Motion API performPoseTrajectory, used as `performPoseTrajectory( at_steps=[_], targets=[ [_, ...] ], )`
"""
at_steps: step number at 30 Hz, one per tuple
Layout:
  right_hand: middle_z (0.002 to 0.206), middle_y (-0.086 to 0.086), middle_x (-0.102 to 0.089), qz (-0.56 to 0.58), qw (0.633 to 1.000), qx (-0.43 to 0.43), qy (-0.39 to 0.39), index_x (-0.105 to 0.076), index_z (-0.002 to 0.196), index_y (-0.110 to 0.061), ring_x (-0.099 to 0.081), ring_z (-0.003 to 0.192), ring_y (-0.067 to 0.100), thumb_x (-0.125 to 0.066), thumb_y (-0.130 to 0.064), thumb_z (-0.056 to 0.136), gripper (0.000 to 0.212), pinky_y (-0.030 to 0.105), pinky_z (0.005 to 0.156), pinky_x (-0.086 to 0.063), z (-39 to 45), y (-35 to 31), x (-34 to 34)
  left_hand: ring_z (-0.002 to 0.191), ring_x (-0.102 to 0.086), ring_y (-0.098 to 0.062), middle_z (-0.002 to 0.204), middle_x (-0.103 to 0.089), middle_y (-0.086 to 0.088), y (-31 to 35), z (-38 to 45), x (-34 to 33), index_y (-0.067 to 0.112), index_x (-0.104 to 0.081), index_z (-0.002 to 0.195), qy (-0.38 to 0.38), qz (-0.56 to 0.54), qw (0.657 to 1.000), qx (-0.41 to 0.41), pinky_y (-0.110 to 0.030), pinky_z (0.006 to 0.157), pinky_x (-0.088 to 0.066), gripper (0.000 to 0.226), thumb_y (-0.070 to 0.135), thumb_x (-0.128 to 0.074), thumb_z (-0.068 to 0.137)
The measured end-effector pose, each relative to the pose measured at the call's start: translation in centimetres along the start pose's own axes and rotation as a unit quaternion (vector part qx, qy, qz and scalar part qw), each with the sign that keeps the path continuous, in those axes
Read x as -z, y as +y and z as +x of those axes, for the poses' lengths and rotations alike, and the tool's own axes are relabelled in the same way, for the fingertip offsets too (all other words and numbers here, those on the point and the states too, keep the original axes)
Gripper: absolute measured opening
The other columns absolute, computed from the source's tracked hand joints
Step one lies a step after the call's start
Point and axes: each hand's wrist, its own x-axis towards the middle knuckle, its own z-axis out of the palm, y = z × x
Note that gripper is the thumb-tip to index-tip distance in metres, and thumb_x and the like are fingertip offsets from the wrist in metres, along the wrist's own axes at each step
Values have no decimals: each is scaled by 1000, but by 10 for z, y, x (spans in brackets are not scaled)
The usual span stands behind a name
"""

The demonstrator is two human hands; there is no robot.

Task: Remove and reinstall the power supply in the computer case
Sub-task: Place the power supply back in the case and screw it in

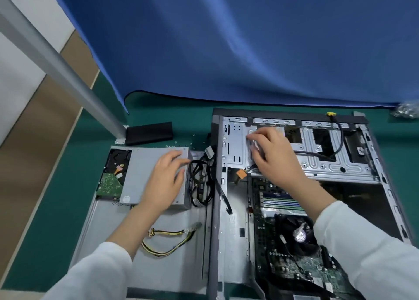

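Lying outside the computer case [292,186] on the removed side panel [158,250], the power supply [145,175] is looking heavy, rigid and best held by its sides; left hand [166,179] is resting flat on it, right hand [272,150] is fingering the drive cage [317,154], its grip unclear.

The power supply [145,175] is a flat grey metal box lying outside the computer case [233,231], at nine o'clock from it, on a detached grey panel. A black cable bundle [200,182] spills from its three o'clock edge, and yellow-and-black leads [167,243] curl at six o'clock. The case lies on its side, open (motherboard and fan exposed), with its metal drive cage at twelve o'clock.
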Motion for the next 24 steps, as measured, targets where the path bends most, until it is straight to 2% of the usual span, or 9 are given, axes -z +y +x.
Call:
performPoseTrajectory(
  at_steps=[3,5,6,9,11,14,17,20,24],
  targets=[
    [115,1,-55,-1,1000,-9,11,-63,118,-16,-51,107,20,-51,-17,93,28,39,95,-41,-1,2,-2,123,-43,-21,124,-56,-2,1,11,-8,12,-67,111,19,17,998,-60,-39,109,-35,21,12,-56,93],
    [114,1,-55,-5,1000,-11,19,-64,116,-17,-52,104,20,-50,-16,92,28,39,93,-42,-1,2,-2,122,-40,-22,120,-59,4,7,25,-12,17,-69,110,-33,110,989,-99,-42,109,-33,23,22,-54,94],
    [113,1,-55,-7,1000,-15,19,-64,116,-17,-52,102,21,-50,-16,91,28,37,92,-41,-1,1,-2,125,-35,-24,120,-59,5,12,34,-13,20,-70,110,-84,186,972,-114,-42,112,-26,25,27,-52,94],
    [112,1,-54,-5,999,-37,14,-64,114,-18,-51,98,23,-49,-15,89,29,31,86,-36,-2,0,-2,130,-28,-31,122,-57,-2,30,57,-18,18,-70,108,-230,383,881,-155,-45,117,-1,27,15,-54,86],
    [111,2,-53,0,999,-46,15,-63,113,-17,-50,97,24,-51,-13,88,28,29,85,-35,-3,-1,-1,126,-30,-30,121,-58,-5,40,65,-24,14,-67,113,-288,461,822,-171,-47,117,-2,30,15,-51,87],
    [109,2,-53,-1,999,-52,13,-63,112,-17,-48,96,23,-53,-13,87,28,28,84,-34,-3,-2,0,131,-23,-30,132,-50,-7,48,67,-36,16,-60,125,-316,544,761,-157,-50,115,-4,41,34,-46,91],
    [109,1,-52,-1,998,-57,9,-63,113,-18,-45,94,18,-54,-13,86,28,28,85,-34,-3,-3,0,140,-7,-37,154,-23,-13,47,59,-51,20,-34,146,-320,634,681,-176,-51,114,-1,64,51,-43,92],
    [109,-1,-52,-4,998,-60,1,-62,114,-19,-46,96,20,-55,-15,86,29,28,84,-35,-3,-2,0,141,-3,-39,158,-9,-11,43,50,-63,22,-13,153,-304,650,674,-178,-53,114,1,74,55,-39,92],
    [108,0,-52,-9,998,-55,4,-62,113,-18,-49,95,23,-56,-14,84,30,28,83,-35,-4,-2,-1,134,-11,-35,152,-20,-9,47,45,-65,23,-18,152,-321,633,692,-136,-50,113,-4,70,49,-43,92]
  ],
)
